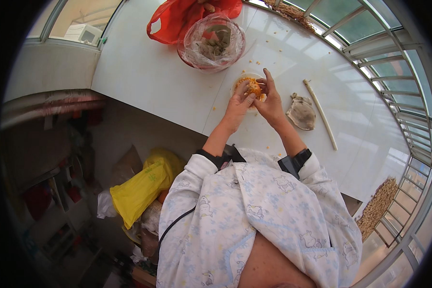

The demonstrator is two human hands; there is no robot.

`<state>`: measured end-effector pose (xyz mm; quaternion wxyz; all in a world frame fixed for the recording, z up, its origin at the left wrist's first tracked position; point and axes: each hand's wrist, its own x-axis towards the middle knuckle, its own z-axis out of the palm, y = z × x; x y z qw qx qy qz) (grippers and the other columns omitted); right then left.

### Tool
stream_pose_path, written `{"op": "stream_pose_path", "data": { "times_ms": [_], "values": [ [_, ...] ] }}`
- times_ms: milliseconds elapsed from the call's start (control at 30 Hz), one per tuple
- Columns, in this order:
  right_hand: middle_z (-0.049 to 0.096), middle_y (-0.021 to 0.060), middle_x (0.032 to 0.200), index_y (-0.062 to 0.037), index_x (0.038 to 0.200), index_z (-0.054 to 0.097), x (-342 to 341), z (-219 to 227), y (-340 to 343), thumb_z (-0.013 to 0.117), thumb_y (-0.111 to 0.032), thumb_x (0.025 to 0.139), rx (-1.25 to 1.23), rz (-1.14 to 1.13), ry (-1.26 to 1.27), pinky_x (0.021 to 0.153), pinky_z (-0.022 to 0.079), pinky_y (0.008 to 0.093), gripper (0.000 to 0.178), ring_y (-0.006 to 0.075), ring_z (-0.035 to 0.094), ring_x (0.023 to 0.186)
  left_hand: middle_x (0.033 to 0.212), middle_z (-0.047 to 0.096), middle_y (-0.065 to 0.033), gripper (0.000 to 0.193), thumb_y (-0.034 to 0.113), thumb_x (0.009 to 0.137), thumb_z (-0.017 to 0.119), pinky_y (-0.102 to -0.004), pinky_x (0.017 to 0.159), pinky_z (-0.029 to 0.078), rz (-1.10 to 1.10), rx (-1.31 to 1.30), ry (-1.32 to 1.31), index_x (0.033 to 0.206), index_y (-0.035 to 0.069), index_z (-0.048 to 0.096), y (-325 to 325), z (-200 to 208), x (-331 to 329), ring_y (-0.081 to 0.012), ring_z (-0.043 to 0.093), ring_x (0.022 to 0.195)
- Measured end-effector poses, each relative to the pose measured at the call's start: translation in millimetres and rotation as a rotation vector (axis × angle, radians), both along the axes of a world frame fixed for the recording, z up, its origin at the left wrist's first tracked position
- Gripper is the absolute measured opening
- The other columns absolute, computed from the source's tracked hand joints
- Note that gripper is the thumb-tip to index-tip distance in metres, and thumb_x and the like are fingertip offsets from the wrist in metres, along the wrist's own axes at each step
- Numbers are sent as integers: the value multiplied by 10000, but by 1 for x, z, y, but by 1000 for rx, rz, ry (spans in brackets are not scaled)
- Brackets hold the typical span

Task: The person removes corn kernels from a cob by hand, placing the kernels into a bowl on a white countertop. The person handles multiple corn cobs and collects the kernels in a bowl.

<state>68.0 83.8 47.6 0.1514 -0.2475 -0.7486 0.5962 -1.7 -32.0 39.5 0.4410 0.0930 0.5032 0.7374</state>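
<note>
Orange kernels (254, 88), small, in a heap: directly beneath and between the two sets of fingers, partly hidden by them. Their container – a pale, shallow bowl (249, 75) – shows only at its rim, just beyond the fingertips and again below the thumbs.

Left hand (236, 104): over the bowl's left side, fingers curved inward, thumb pointing across to the right. Right hand (270, 99): over the bowl's right side, one finger raised and spread from the rest, thumb close to the left thumb. Gap between the hands: narrow. Whether either set of fingers grips a piece cannot be told; kernels and fingertips overlap.

Governing relation: heap low and central to the fingers, both hands about equally near, left and right flanking it. Long axis: none discernible in the heap.

Surroundings, by place from the fingers: stray kernels (258, 63), scattered beyond on the white worktop (151, 84); a basin lined with clear plastic (192, 36), beyond and to the left, with dull greenish-brown matter (213, 48) inside; a red bag (170, 23), farther off behind the basin; a crumpled, tan, pouch-like item (301, 114), near the right fingers, to their right; a slender pale stick (321, 115), past that item, running slantwise away from the body.
</note>
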Motion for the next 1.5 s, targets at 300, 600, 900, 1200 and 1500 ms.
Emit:
{"op": "stream_pose_path", "data": {
  "times_ms": [300, 600, 900, 1200, 1500],
  "values": [
    [589, 138, 1185, -36, 1470, 279, 10, -7, -11, 586, 15, 884, -287, -37, 101, 930, 464, 298, 664, 169, 584, 1045, 1190, 554, -54, 370, 140, 937, 596, -273, 932, 458, 73, -60, 292, 1284, 69, 487, 11, -5, 4, -137, 542, 1070],
    [628, 100, 1127, -31, 1446, 339, 28, -29, 17, 536, -23, 937, -414, 115, 74, 896, 465, 276, 546, 139, 583, 1003, 1190, 534, -48, 417, 190, 925, 630, -279, 885, 482, -66, -147, -73, 1288, 61, 468, 11, -12, -10, -180, 561, 1057],
    [506, 135, 1299, -70, 1333, 467, 92, -90, 133, 601, -156, 859, 780, -402, -825, 971, 376, 489, 501, 331, 461, 1205, 1265, 500, -86, 408, 236, 1011, 456, -377, 907, 516, 6, 117, -490, 1362, 53, 360, 11, -8, -19, -201, 542, 1122],
    [534, 145, 1125, -52, 1157, 525, 101, -121, 151, 594, -88, 810, 888, -283, -726, 870, 436, 481, 356, 332, 516, 1086, 1293, 494, -106, 351, 193, 1012, 435, -459, 941, 512, 31, 172, -542, 1337, 69, 386, 9, -12, -18, -246, 552, 1138],
    [573, 158, 1003, -21, 1143, 530, 91, -68, 160, 539, 3, 822, 853, -266, -366, 810, 466, 422, 322, 341, 557, 950, 1161, 586, -75, 326, 277, 1005, 468, -345, 804, 557, 54, 64, -577, 1266, 82, 478, 6, -15, -19, -195, 615, 995]
  ]
}}
